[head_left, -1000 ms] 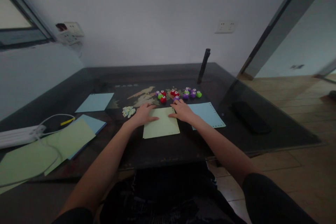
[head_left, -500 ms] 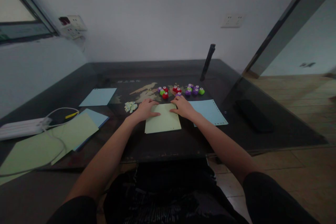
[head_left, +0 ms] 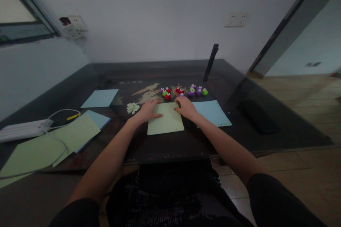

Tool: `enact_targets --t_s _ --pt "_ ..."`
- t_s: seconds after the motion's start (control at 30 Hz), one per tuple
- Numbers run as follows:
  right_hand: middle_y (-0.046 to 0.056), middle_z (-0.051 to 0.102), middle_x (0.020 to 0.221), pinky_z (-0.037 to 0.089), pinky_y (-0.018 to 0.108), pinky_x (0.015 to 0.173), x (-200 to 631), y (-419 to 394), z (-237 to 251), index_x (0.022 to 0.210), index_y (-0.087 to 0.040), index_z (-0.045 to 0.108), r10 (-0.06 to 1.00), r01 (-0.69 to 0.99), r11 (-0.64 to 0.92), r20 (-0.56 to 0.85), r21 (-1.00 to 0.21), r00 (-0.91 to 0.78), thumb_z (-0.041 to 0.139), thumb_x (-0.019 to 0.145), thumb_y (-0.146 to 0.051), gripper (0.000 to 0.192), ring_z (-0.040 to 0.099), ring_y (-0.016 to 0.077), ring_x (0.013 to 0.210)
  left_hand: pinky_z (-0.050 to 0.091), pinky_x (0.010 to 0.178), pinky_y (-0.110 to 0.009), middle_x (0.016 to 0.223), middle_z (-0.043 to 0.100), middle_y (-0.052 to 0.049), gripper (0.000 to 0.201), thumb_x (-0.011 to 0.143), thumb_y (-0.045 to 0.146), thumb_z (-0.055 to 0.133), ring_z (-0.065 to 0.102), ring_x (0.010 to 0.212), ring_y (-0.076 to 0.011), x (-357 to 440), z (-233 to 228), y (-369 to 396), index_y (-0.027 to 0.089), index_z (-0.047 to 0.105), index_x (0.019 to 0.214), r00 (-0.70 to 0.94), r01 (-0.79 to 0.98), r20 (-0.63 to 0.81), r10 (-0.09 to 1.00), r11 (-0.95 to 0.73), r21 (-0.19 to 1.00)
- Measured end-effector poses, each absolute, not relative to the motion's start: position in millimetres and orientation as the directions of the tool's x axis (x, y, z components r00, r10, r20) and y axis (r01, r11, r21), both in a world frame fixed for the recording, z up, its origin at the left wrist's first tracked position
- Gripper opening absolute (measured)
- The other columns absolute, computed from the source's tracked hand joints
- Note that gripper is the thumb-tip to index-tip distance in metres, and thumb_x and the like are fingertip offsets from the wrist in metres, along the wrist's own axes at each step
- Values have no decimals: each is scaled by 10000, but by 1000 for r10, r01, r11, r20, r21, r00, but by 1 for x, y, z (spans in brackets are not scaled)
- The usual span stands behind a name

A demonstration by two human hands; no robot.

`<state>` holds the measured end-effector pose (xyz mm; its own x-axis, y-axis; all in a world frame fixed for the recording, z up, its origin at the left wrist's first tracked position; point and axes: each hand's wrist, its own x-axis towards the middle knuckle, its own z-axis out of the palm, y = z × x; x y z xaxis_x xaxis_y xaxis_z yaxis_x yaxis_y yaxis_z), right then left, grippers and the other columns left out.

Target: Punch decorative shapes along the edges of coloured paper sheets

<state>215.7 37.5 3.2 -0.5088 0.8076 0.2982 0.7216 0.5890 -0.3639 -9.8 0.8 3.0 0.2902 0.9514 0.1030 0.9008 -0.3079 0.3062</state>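
Dim, bluish exposure; daylight enters from the window (head_left: 18, 21) at upper left, the glossy surface (head_left: 253, 88) shows faint reflections, edges bow outward.

text: pale line of characters on table top (head_left: 129, 82) — too blurred to read | other labels: none legible

Both bare forearms reach forward from dark sleeves and converge toward the middle of the table, well in from its near edge. The left hand (head_left: 146, 112) lies palm down, fingers extended and pointing right — flat, not gripping anything. The right hand (head_left: 186, 108) also rests palm down, its fingers curled slightly and angled left toward the other hand — the two hands near each other but apart.
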Motion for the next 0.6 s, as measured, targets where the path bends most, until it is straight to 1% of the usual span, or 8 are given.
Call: enact_targets --t_s 0.07,0.2,0.33,0.5,0.6 --pt "52 590 858 388 289 754 216 39 4 876 -155 608 820 712 572 299 -407 -488 657 754 -199 138 515 192 854 371 959 -443 1190 540 -116 614 684 413 705 479 1134 -302 -10 3 1 201 501 1223 293 896 113 950 -314 315" --pt "33 595 770 350 256 661 216 41 4 762 -153 622 832 692 554 297 -462 -468 657 746 -215 73 503 153 718 378 954 -441 1176 534 -128 629 685 430 704 475 1138 -311 -11 3 2 188 513 1233 292 900 105 951 -310 305" --pt "12 589 671 305 248 587 217 40 4 688 -154 627 862 699 506 255 -505 -439 646 768 -260 135 479 132 620 385 947 -429 1161 537 -133 617 690 437 699 484 1125 -307 -11 2 2 171 527 1220 295 908 92 951 -309 282" --pt "9 576 630 289 246 571 217 38 5 644 -156 616 860 709 510 265 -487 -436 636 786 -267 182 467 126 591 385 951 -428 1161 543 -136 618 684 417 709 489 1121 -299 -10 4 1 160 528 1216 303 906 112 946 -322 274" --pt "7 561 614 285 245 563 218 38 5 617 -159 597 859 711 511 271 -484 -433 632 786 -271 205 462 126 584 391 952 -414 1157 559 -122 556 671 372 718 502 1115 -285 -11 8 1 174 556 1166 305 894 149 941 -337 296"
